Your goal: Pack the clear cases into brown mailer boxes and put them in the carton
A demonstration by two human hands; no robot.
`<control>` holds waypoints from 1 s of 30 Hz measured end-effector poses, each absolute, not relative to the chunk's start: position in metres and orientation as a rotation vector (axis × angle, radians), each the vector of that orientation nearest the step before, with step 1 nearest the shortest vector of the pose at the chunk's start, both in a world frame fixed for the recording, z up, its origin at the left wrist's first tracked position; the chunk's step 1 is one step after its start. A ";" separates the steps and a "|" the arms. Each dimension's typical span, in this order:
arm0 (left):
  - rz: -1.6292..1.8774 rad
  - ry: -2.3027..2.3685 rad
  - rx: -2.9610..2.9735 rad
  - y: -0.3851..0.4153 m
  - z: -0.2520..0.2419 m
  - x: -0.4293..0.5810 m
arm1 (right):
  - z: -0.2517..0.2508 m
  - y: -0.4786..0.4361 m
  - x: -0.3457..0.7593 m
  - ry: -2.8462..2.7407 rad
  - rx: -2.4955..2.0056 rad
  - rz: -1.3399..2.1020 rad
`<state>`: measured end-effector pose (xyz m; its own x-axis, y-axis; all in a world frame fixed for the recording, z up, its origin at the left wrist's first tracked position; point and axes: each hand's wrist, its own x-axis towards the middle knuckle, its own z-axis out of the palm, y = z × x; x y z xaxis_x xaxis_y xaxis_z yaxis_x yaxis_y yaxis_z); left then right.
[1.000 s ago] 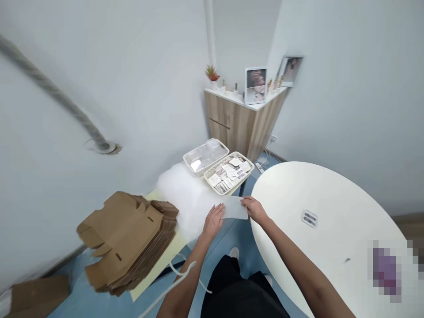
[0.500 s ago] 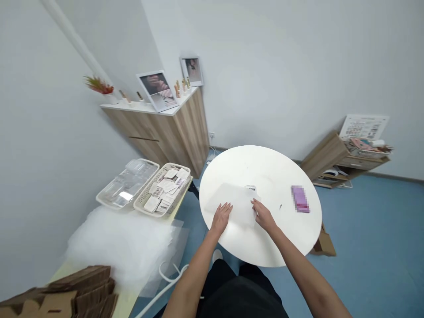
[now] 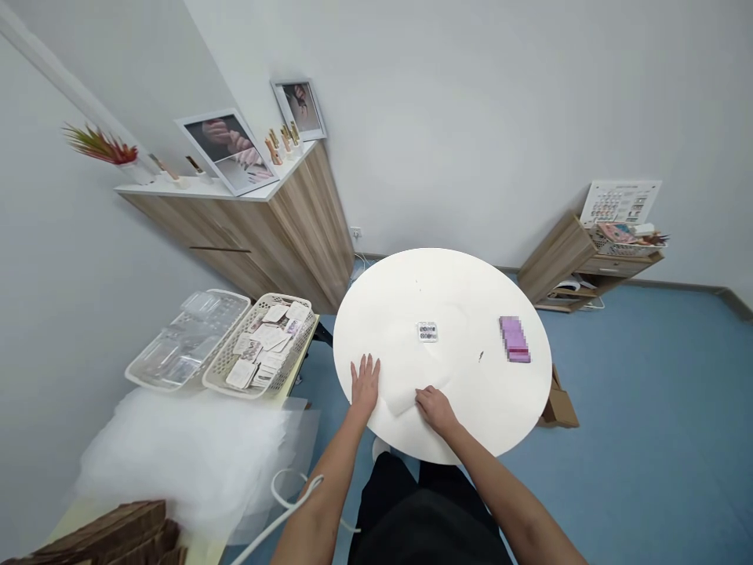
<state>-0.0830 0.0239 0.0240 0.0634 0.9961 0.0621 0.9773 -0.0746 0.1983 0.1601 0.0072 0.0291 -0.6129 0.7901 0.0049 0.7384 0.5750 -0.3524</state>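
Observation:
A thin translucent white sheet lies on the round white table, near its front edge. My left hand rests flat on the table at the sheet's left side, fingers spread. My right hand presses on the sheet's near right corner with fingers curled down onto it. A small clear packet with dark dots lies beyond the sheet, and a purple flat object lies further right.
To the left a low table holds a clear plastic tray, a white basket of small packets, a pile of white foam sheets and flat cardboard boxes. A wooden cabinet stands behind; a shelf unit at the right.
My view swung right from the side table to the round table. Both hands carried the white sheet over and laid it down near the front edge, then drew closer to me.

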 end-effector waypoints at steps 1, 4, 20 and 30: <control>0.309 2.068 2.192 0.023 0.025 -0.080 | 0.030 0.008 0.153 -2.665 -1.290 0.480; 0.397 1.951 2.160 0.016 0.021 -0.063 | 0.034 0.008 0.135 -2.721 -1.272 0.524; 0.249 1.868 2.137 -0.005 -0.015 -0.048 | 0.038 0.150 0.180 -2.498 -1.697 0.442; 0.154 1.737 2.267 0.010 -0.003 -0.072 | 0.022 0.203 0.184 -2.616 -1.710 0.582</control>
<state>-0.0722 0.0097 -0.0031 0.2711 0.9587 -0.0855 0.9289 -0.2373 0.2844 0.1842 0.2030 0.0217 -0.4206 0.8782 -0.2275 0.8919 0.3543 -0.2811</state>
